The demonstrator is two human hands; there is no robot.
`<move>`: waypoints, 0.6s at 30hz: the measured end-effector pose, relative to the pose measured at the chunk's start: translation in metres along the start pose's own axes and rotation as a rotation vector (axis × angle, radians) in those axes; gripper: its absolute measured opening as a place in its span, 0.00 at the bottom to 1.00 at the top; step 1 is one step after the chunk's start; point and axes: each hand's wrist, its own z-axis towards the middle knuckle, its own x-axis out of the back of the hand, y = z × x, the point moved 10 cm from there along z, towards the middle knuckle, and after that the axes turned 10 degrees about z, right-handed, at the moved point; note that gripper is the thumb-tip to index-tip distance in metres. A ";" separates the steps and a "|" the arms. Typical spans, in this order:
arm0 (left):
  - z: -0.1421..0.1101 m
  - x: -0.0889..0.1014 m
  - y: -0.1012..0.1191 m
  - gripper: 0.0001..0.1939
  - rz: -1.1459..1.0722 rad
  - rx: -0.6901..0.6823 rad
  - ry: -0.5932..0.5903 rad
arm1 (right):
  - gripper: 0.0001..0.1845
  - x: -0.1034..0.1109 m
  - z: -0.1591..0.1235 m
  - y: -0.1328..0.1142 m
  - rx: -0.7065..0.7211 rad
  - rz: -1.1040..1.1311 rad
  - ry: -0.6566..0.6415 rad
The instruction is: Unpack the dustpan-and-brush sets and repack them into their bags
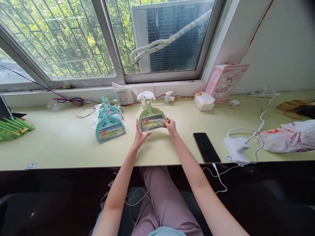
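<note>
A small green dustpan and brush set [152, 115] in clear plastic wrap, with a printed label across its front, is held tilted up above the table. Closed on its lower right edge is my right hand [170, 126], thumb over the front. My left hand [140, 135] touches its lower left side, with the thumb spread away from the fingers. To the left lie more wrapped dustpan and brush sets in an overlapping row, a blue one [109, 127] in front and a teal one [106, 108] behind it.
A black phone [206, 147] and a white power strip [236, 150] with cables lie at the right front edge. Behind are a tissue pack [204, 100] and a pink box [226, 83]. Green sticks [17, 127] sit far left, a plastic bag [289, 136] far right.
</note>
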 end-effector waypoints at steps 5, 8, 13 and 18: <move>0.005 0.028 -0.002 0.46 0.046 -0.028 0.231 | 0.25 -0.029 -0.014 0.003 -0.033 0.003 -0.152; 0.007 0.040 -0.011 0.32 -0.009 0.008 0.260 | 0.26 -0.043 -0.021 0.006 -0.069 -0.017 -0.240; 0.006 0.059 -0.035 0.24 0.003 0.135 0.284 | 0.26 -0.053 -0.024 0.016 -0.090 -0.054 -0.301; -0.006 0.088 -0.040 0.21 0.146 0.164 0.301 | 0.24 -0.072 -0.035 0.032 -0.137 -0.095 -0.440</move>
